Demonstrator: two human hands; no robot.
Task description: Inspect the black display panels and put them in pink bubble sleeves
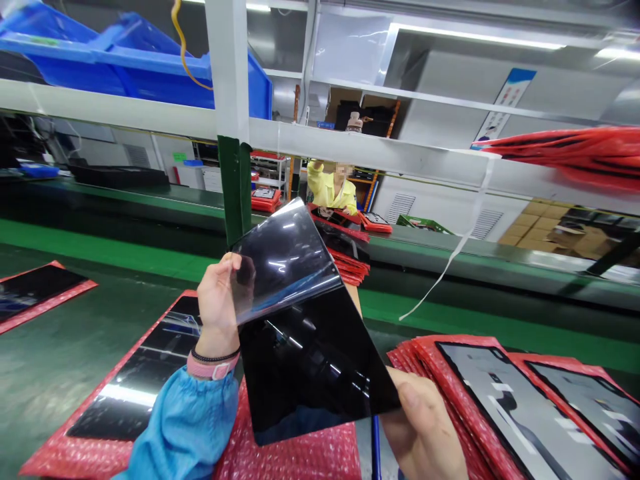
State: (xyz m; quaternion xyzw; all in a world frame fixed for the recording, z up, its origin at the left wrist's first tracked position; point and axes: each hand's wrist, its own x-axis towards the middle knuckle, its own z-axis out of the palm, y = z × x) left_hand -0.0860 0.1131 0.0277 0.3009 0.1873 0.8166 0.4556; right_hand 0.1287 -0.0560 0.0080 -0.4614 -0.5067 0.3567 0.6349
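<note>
Tbh our black panel [310, 367], held over the red bubble wrap [305, 460], could drop if our right hand [425, 420], pinching one corner, slips while our left hand [217, 303], pinching clear film [287, 257], tugs.

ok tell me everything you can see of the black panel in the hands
The black panel is thin, flat and straight-edged, with a glossy, glass-like face that mirrors light as bright streaks. It is held tilted, and in this view its lower edge overlaps the red bubble wrap. The right hand holds its lower right corner. A clear film, its edge in the left hand, bends up along the panel's upper part. Its back is hidden.
</note>
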